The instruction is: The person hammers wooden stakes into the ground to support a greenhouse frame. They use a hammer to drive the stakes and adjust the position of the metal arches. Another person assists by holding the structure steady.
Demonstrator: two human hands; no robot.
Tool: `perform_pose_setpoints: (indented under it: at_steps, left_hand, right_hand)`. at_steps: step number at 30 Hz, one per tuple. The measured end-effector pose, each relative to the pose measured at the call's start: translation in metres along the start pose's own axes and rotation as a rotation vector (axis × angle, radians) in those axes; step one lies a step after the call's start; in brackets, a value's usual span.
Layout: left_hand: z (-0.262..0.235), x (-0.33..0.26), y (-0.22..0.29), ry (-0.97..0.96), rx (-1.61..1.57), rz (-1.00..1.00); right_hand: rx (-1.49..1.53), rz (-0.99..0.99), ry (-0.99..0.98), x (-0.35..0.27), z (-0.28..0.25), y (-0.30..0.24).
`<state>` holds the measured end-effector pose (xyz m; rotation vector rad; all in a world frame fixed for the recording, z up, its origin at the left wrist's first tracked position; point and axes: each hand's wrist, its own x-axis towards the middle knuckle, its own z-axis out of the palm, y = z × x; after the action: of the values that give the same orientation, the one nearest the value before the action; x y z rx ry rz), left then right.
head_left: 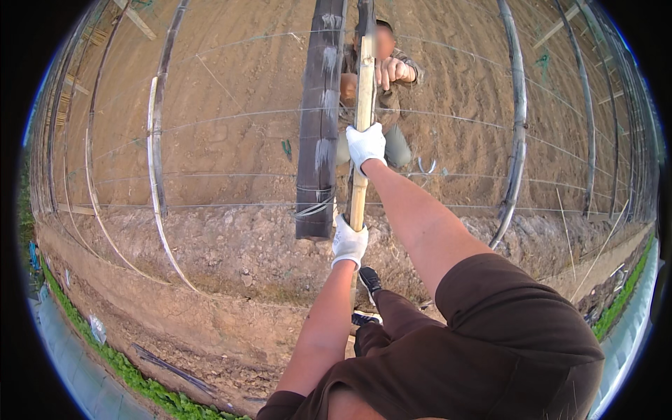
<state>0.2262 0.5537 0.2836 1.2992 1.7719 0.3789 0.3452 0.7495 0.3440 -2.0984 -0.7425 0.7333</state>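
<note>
A pale bamboo pole (358,199) stands roughly upright in front of me, close beside a thick dark post (319,133). My right hand (366,145), in a white glove, is closed around the pole at mid-length. Lower down, my left hand (348,242), gloved the same way, wraps the pole near the dark post's bottom end. Wire (313,208) is wound around that post near its foot. Across the wires a co-worker crouches on the soil, one hand (393,72) raised beside the pole's upper part; what that hand holds is unclear.
Thin horizontal wires (238,112) run across the row. Weathered poles stand at left (155,140) and right (519,126), with more beyond. A soil bank (231,245) drops toward my feet. Green plants (126,364) edge the lower left, beside pale sheeting (66,357).
</note>
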Motion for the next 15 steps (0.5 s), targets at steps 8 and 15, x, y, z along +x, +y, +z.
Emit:
perform_pose_setpoints:
  at_steps: [8, 15]
  left_hand:
    - [0.0015, 0.0001, -0.0013, 0.022, -0.02, 0.018]
    - [-0.0007, 0.0012, -0.0025, -0.012, -0.032, 0.011]
  right_hand:
    - [0.016, -0.011, -0.018, -0.001, -0.0018, -0.0012]
    - [-0.016, 0.002, 0.0, -0.0032, -0.0026, -0.0047]
